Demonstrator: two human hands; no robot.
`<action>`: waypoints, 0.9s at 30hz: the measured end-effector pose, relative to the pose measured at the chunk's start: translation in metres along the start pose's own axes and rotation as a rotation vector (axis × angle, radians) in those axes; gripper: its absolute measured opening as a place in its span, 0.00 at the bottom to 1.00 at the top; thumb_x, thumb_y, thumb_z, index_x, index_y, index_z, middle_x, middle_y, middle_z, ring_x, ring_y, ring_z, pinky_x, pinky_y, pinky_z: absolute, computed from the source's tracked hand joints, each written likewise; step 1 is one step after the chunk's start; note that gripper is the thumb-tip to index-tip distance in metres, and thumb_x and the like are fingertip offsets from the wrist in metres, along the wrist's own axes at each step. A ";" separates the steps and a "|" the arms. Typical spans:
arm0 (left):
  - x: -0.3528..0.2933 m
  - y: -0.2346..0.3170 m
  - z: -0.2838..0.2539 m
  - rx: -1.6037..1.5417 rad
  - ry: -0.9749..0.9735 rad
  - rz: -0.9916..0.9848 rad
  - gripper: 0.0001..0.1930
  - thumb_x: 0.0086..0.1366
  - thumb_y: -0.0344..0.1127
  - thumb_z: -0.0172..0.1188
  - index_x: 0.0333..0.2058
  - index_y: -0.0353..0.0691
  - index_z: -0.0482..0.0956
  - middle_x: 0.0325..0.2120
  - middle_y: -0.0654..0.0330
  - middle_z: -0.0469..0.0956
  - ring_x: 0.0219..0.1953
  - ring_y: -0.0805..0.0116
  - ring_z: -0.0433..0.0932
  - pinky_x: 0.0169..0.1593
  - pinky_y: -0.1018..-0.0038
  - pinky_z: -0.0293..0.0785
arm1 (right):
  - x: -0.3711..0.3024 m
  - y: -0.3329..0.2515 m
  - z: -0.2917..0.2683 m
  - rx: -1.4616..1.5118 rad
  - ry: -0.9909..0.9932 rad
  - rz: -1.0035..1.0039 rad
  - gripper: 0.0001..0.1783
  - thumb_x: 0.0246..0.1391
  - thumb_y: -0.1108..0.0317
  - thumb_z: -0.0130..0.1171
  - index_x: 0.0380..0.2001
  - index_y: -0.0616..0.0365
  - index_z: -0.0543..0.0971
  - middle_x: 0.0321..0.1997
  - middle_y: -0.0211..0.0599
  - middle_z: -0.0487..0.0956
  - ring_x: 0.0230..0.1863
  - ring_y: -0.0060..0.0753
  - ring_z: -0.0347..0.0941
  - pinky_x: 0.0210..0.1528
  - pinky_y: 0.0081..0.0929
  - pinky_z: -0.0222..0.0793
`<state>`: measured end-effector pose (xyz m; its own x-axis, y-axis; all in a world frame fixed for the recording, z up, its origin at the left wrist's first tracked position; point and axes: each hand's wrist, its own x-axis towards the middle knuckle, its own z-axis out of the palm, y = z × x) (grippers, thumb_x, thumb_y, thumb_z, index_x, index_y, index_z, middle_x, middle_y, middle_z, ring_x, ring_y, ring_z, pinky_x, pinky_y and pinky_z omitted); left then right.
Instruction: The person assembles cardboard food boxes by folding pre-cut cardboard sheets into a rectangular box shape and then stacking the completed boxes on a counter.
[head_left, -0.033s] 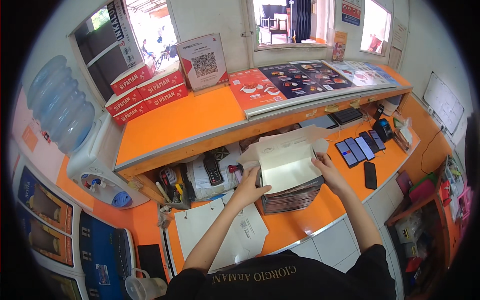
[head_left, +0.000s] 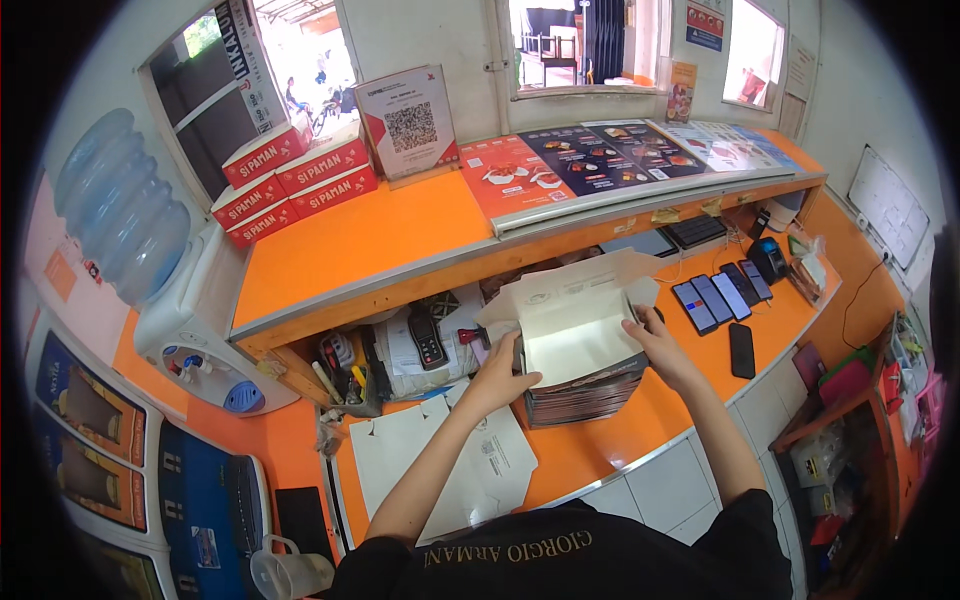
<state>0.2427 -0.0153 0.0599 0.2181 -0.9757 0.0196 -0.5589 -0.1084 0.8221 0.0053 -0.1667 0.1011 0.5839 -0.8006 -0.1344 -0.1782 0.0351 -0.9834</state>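
Note:
A partly folded cardboard box point(head_left: 580, 345), pale inside, rests on a stack of flat dark-edged box blanks point(head_left: 585, 405) on the orange counter. Its lid flap stands raised at the back. My left hand point(head_left: 502, 375) grips the left side wall, thumb over the front corner and fingers behind the wall. On the opposite side, my right hand point(head_left: 660, 345) holds the right wall with its thumb at the upper edge; some of its fingers are hidden behind the cardboard. Left of the stack, flat cardboard sheets point(head_left: 400, 455) lie under my left forearm.
Several phones point(head_left: 712, 300) lie to the right, with a black phone point(head_left: 741, 350) nearer. A card reader point(head_left: 427, 340) and a pen holder point(head_left: 355, 390) sit under the raised shelf point(head_left: 360, 235). Red boxes point(head_left: 325, 195) are stacked above. A clear jug point(head_left: 290, 572) stands at lower left.

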 end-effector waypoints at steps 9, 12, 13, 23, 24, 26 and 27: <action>-0.006 0.005 0.006 -0.236 0.072 0.062 0.40 0.52 0.28 0.55 0.60 0.34 0.42 0.57 0.33 0.58 0.60 0.42 0.61 0.63 0.63 0.56 | 0.000 -0.004 -0.015 -0.211 -0.148 0.091 0.41 0.53 0.60 0.57 0.65 0.64 0.53 0.59 0.51 0.66 0.57 0.38 0.66 0.57 0.27 0.61; -0.007 0.006 0.005 -0.268 0.053 0.052 0.41 0.53 0.28 0.54 0.62 0.34 0.39 0.58 0.33 0.56 0.61 0.41 0.61 0.64 0.63 0.55 | -0.004 -0.016 -0.019 -0.258 -0.197 0.086 0.40 0.52 0.64 0.56 0.66 0.63 0.53 0.61 0.50 0.65 0.57 0.38 0.65 0.57 0.27 0.62; -0.006 0.006 0.005 -0.273 0.047 0.048 0.41 0.53 0.28 0.54 0.62 0.34 0.39 0.58 0.33 0.56 0.61 0.41 0.61 0.64 0.63 0.55 | -0.005 -0.019 -0.021 -0.272 -0.245 0.099 0.40 0.51 0.67 0.56 0.66 0.63 0.53 0.62 0.49 0.64 0.58 0.38 0.65 0.58 0.27 0.61; -0.014 0.010 -0.007 -0.259 -0.021 0.007 0.42 0.55 0.29 0.52 0.64 0.33 0.36 0.61 0.34 0.50 0.65 0.41 0.53 0.61 0.64 0.59 | -0.006 -0.017 -0.023 -0.288 -0.334 0.057 0.40 0.50 0.74 0.52 0.66 0.62 0.51 0.64 0.48 0.62 0.59 0.34 0.64 0.61 0.27 0.58; -0.015 0.012 -0.011 -0.255 -0.043 -0.007 0.42 0.55 0.29 0.51 0.63 0.32 0.36 0.62 0.34 0.49 0.65 0.41 0.52 0.60 0.65 0.61 | -0.003 -0.020 -0.022 -0.343 -0.371 0.070 0.39 0.50 0.74 0.50 0.66 0.62 0.51 0.64 0.48 0.62 0.59 0.34 0.64 0.60 0.28 0.59; -0.010 0.006 -0.010 -0.191 -0.055 0.019 0.42 0.55 0.30 0.51 0.64 0.32 0.36 0.62 0.35 0.49 0.65 0.41 0.52 0.58 0.65 0.63 | 0.004 -0.025 -0.018 -0.392 -0.402 0.087 0.38 0.50 0.75 0.48 0.66 0.62 0.51 0.63 0.49 0.63 0.58 0.34 0.64 0.59 0.28 0.61; -0.009 0.005 -0.010 -0.129 -0.058 0.044 0.42 0.55 0.30 0.51 0.64 0.31 0.37 0.63 0.35 0.49 0.65 0.42 0.52 0.57 0.66 0.65 | 0.008 -0.027 -0.014 -0.410 -0.422 0.131 0.37 0.51 0.75 0.46 0.66 0.63 0.52 0.62 0.49 0.64 0.59 0.34 0.64 0.58 0.29 0.62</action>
<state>0.2463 -0.0055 0.0694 0.1467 -0.9888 0.0277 -0.4590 -0.0432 0.8874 0.0037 -0.1829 0.1286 0.7853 -0.4955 -0.3711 -0.5122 -0.1834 -0.8391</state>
